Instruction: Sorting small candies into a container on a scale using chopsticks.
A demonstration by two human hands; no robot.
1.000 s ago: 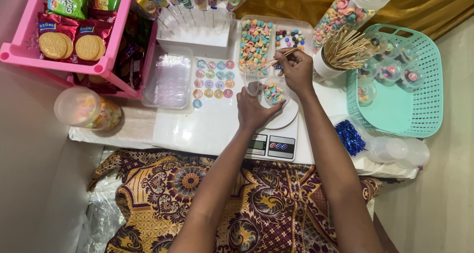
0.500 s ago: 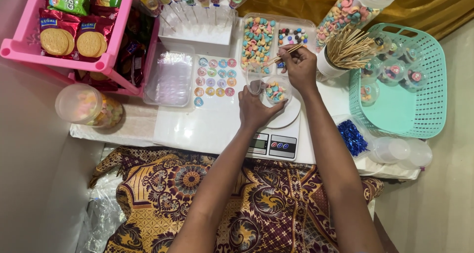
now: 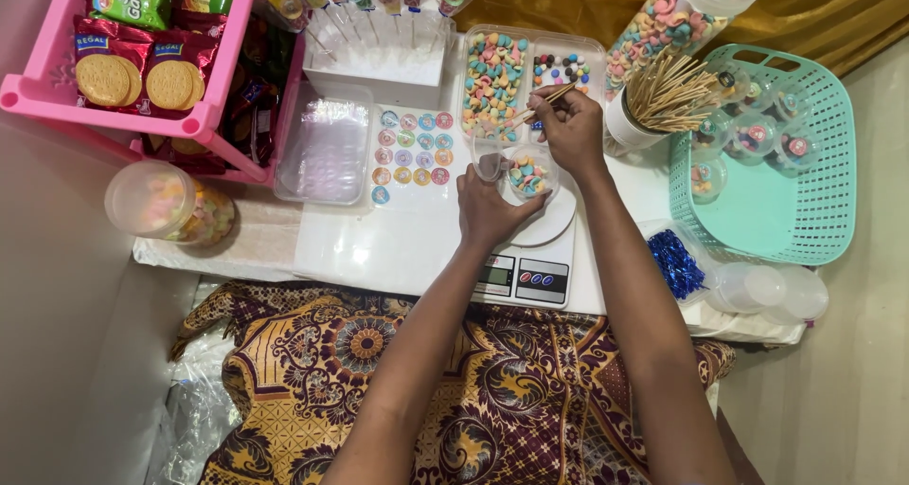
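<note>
White covers the low table [image 3: 398, 248], with a patterned brown cloth [image 3: 454, 390] spread on the floor at its near edge. Nearest on the table, by that edge, sits a scale [image 3: 530, 258] with a round white pan. On the pan stands a small clear cup [image 3: 527, 174] holding pastel candies. The left hand [image 3: 492, 206] curls around the cup's left side, fingers touching it. Just beyond, the right hand [image 3: 568, 125] is closed in a pinch on a thin wooden stick [image 3: 542, 101], whose tip reaches over the far trays. Left of the cup lies a sheet of round stickers [image 3: 409, 155], and further left an empty clear tray [image 3: 327, 146]. Near the right edge lie a blue tinsel bundle [image 3: 674, 262] and clear lids [image 3: 772, 291]. Toward the far edge sit a tray of pastel rings [image 3: 494, 80] and a tray of dark beads [image 3: 561, 68], with a white cup of sticks [image 3: 663, 101] beside them. A teal basket [image 3: 795, 220] holds filled cups at the right, and a pink rack [image 3: 204, 125] of biscuit packs stands at the far left corner.
</note>
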